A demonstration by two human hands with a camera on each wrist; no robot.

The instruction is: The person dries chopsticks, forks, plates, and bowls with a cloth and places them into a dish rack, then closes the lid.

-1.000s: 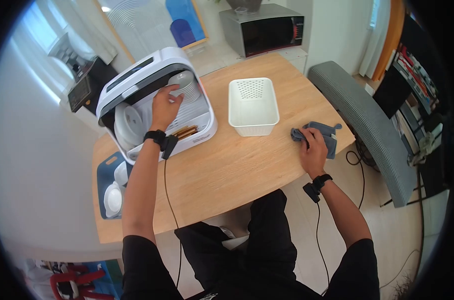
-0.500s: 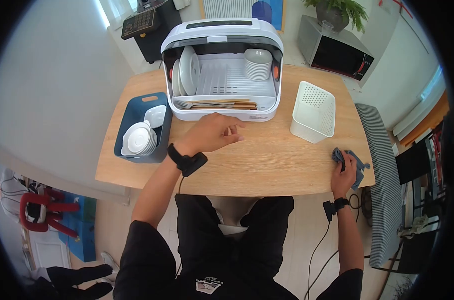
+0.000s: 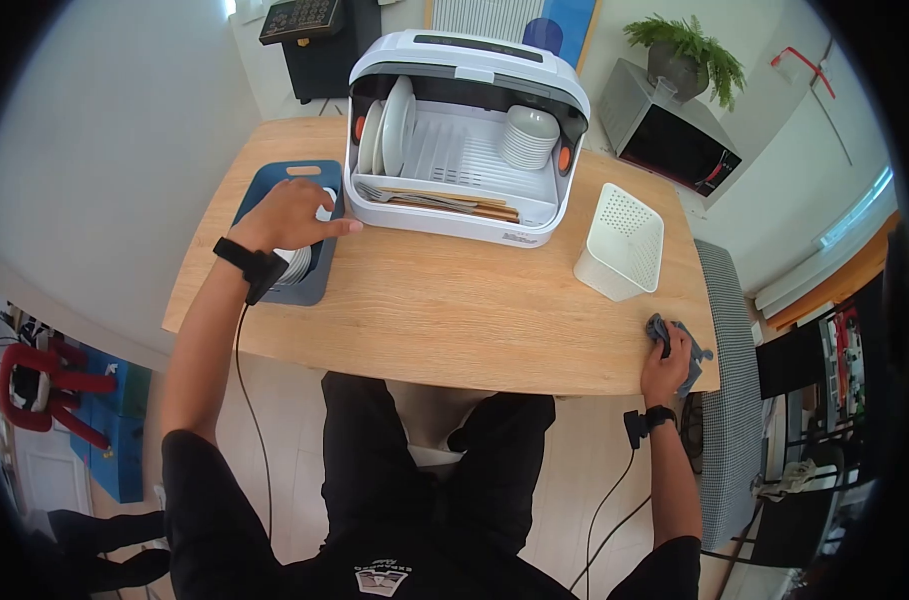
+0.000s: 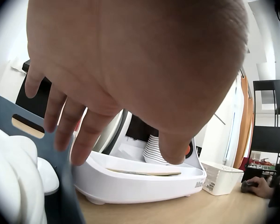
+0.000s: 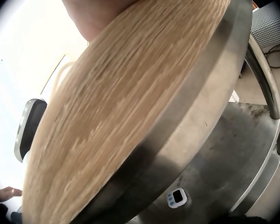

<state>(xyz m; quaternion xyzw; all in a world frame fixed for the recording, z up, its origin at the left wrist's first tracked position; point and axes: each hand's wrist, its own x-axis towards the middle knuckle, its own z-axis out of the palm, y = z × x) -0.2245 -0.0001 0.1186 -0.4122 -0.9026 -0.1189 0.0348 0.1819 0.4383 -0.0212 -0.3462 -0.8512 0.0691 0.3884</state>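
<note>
My left hand (image 3: 287,218) is over the blue basket (image 3: 300,295) at the table's left, fingers spread and thumb out to the right. White dishes (image 3: 298,262) lie in the basket, partly hidden beneath that hand. The left wrist view shows the palm and separated fingers of the left hand (image 4: 126,65) with nothing held, beside the basket (image 4: 4,109) and dishes (image 4: 9,172). At the right front corner, my right hand (image 3: 665,372) grips a crumpled grey cloth (image 3: 692,372). Only part of the right hand (image 5: 100,16) shows in the right wrist view.
An open white dish dryer (image 3: 455,222) stands at the back, with upright plates (image 3: 400,125), stacked bowls (image 3: 528,140) and cutlery with chopsticks (image 3: 445,203). A white perforated basket (image 3: 610,273) stands on the right. A grey bench (image 3: 732,400) adjoins the table's right edge.
My left hand has moved from inside the dryer, past its front, left to the blue basket. My right hand stays on the cloth. The head view has turned left.
</note>
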